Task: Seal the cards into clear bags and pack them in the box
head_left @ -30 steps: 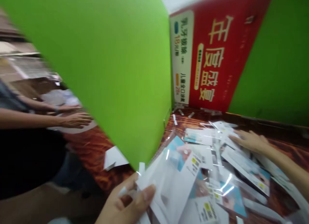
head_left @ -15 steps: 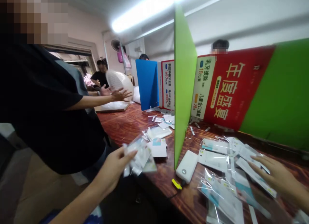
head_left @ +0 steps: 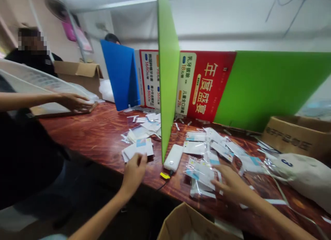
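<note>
My left hand (head_left: 134, 172) is at the table's near edge with curled fingers, against the lower edge of a white card with a blue patch (head_left: 141, 148). Whether it grips that card is hidden. Behind lies a loose pile of white cards and clear sleeves (head_left: 141, 133). On the other side of the green divider, my right hand (head_left: 230, 181) reaches over several clear plastic packets with white and blue cards (head_left: 200, 172). Its thumb and fingers are apart at the right edge of the packets, slightly blurred.
The upright green divider (head_left: 168, 78) splits the wooden table (head_left: 85, 136). A white power bank (head_left: 173, 158) with a cable lies at its foot. Cardboard boxes stand below (head_left: 181, 222) and at right (head_left: 297, 136), near a white bag (head_left: 305, 178). A co-worker's arm (head_left: 38, 97) is at left.
My view has swung right and down. The clear packets that were in my left hand are gone from it, and it is now at the white cards. My right hand has moved to the nearer packets.
</note>
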A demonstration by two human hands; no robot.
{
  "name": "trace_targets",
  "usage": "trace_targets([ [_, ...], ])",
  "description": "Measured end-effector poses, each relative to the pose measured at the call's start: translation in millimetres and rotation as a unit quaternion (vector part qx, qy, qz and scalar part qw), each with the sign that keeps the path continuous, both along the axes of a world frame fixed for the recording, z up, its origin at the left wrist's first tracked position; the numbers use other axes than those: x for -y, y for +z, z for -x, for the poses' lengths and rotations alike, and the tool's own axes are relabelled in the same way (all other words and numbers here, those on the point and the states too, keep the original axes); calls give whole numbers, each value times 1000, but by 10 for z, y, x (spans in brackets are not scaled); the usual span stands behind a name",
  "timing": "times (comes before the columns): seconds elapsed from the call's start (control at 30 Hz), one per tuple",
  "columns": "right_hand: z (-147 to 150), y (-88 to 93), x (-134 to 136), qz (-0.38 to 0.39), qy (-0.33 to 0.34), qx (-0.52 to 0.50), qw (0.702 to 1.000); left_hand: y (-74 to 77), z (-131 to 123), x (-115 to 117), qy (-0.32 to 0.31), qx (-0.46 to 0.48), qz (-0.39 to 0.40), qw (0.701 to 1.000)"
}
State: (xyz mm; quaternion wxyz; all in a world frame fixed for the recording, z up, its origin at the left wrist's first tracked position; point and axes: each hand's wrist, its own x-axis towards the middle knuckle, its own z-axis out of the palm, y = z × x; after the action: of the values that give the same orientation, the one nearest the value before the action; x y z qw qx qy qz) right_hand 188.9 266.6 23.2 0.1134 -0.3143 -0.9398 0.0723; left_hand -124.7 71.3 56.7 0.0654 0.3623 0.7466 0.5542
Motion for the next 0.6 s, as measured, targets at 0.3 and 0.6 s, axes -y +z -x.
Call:
trace_targets([
  [0.3, 426, -206, 304, -55, 3, 59, 997, -315, -1150, -101, -227, -191, 15, 955],
  [0.6, -234, 476, 401, -137, 55, 5, 989, -164, -1255, -744, -295, -190, 102, 931],
])
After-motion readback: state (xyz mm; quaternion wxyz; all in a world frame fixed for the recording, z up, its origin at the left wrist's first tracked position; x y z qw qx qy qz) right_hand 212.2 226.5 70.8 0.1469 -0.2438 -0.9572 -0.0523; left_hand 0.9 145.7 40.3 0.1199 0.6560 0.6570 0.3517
